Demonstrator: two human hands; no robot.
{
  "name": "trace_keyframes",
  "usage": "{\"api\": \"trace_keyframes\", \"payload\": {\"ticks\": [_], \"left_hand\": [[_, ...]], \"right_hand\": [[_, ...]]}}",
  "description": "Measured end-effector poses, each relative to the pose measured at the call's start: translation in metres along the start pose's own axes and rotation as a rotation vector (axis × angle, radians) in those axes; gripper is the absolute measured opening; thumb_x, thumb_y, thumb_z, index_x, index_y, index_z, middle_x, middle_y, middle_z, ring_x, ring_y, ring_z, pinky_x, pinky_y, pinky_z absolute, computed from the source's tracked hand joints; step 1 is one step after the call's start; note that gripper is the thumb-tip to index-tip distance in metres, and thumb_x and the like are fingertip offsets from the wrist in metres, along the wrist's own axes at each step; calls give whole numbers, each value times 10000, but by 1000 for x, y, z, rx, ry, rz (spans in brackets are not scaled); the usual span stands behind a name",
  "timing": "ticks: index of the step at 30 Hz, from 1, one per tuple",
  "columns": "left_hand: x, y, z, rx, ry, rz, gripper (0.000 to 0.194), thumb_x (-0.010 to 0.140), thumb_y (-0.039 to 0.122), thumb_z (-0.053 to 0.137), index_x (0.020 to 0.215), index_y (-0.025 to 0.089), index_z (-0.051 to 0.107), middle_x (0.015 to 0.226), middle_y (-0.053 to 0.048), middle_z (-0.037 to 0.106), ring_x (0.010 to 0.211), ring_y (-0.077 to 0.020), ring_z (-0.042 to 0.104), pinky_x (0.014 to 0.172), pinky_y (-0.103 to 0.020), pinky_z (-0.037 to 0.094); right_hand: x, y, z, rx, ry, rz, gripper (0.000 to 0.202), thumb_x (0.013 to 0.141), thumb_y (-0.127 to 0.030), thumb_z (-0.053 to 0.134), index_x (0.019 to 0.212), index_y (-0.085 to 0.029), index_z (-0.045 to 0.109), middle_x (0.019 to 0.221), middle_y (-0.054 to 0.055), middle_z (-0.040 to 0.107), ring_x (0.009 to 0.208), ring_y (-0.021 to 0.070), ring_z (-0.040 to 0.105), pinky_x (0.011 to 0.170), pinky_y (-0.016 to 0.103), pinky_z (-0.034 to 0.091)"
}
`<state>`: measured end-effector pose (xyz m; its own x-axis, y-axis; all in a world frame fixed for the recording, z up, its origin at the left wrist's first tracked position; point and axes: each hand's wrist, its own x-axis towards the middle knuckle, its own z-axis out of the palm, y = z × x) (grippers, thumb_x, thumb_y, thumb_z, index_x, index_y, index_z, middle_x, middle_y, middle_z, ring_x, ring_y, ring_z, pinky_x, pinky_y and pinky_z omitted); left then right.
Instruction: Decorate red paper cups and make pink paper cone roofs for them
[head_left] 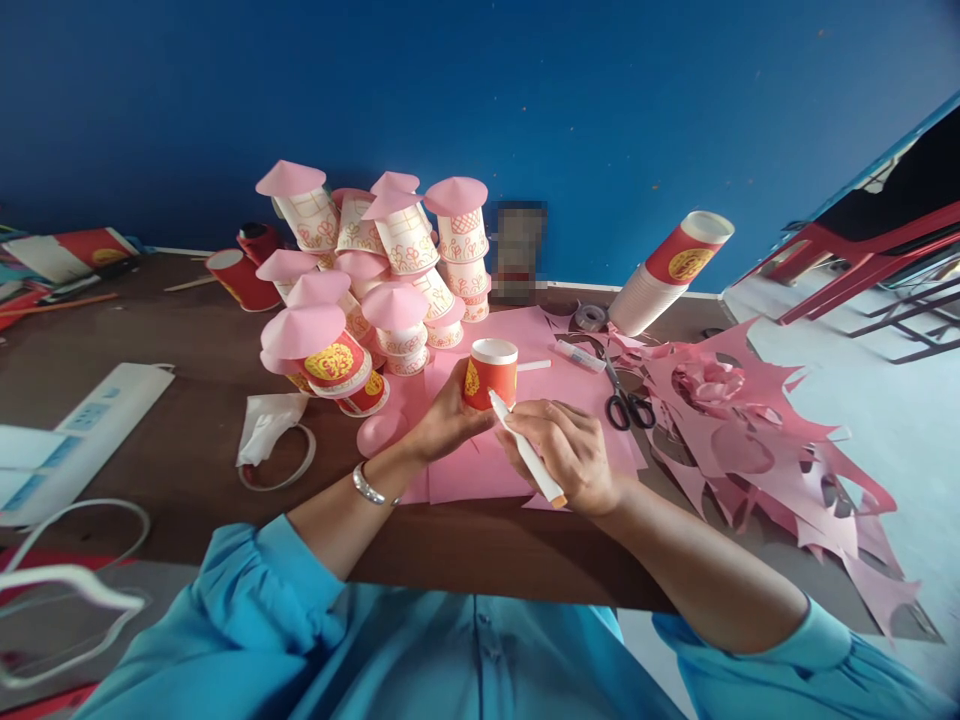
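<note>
the left hand (450,410) wraps one red cup (494,374) over pink paper (465,475), one white marker (534,462), pinched in the right hand (568,445), points at its side, and rightward lie one tape roll (591,318) and one scissors (616,385).

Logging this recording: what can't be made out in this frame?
All in the head view:
Underside of the red cup: turned away, behind the left hand.
Whether the white tube in the right hand touches the cup: tip too small.
Pixelated object: details blurred by blocks.
Rear pink-roofed cups: partly hidden by nearer ones.
Red furniture: cut off by the right edge.
</note>
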<state>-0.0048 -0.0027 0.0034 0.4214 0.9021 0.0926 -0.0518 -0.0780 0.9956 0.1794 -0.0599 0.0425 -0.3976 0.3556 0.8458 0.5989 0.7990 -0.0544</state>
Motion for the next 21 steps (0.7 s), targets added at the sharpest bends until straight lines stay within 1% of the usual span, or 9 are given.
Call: {"api": "trace_keyframes", "payload": {"ticks": [3,6,9,11,14,17,21], "left_hand": [[0,-6,1,17,3,34,617,727,533,868,1146,238,523,1149,-62,611,1072,-287,603,904,-468,559],[1,-7,2,3,-12,33,638,701,541,884,1115,247,498,1129,-47,600,1039,-265,596,885,-441,556],[0,-7,4,-4,-22,33,612,726,536,870,1116,260,487,1113,-25,582,1023,-250,590,878,-418,542],[0,-10,3,-10,-27,55,612,737,545,861,1125,256,487,1128,-31,582,1046,-261,593,885,-411,537],[1,-17,2,-11,-40,75,644,735,553,861,1155,247,481,1185,-57,588,1101,-293,596,912,-424,536],[1,-21,1,16,-41,82,641,751,533,850,1187,252,472,1263,-76,574,1159,-306,582,966,-466,526],[0,-18,1,27,-36,49,607,776,528,827,1191,269,468,1267,-67,569,1160,-296,583,975,-496,523]], "right_hand": [[-2,0,3,-26,-10,-3,196,943,-122,699,1106,-162,599,865,79,749,723,184,735,650,288,582],[-5,1,5,-52,-7,34,202,961,-167,693,1138,-175,595,883,77,754,739,197,738,660,304,581],[-6,3,5,-76,-16,52,215,980,-168,664,1177,-192,582,905,72,766,772,197,744,681,306,589],[-6,4,4,-81,-18,52,222,989,-159,643,1197,-199,575,913,70,767,797,199,750,695,306,595],[-3,5,3,-74,-14,55,231,994,-157,619,1214,-206,568,898,66,760,779,206,748,683,311,597],[0,5,2,-67,-13,53,223,988,-142,607,1201,-192,565,876,71,750,755,212,739,674,313,595],[0,2,2,-59,-28,73,208,985,-119,590,1177,-193,562,864,64,745,758,209,735,685,309,588]]}}
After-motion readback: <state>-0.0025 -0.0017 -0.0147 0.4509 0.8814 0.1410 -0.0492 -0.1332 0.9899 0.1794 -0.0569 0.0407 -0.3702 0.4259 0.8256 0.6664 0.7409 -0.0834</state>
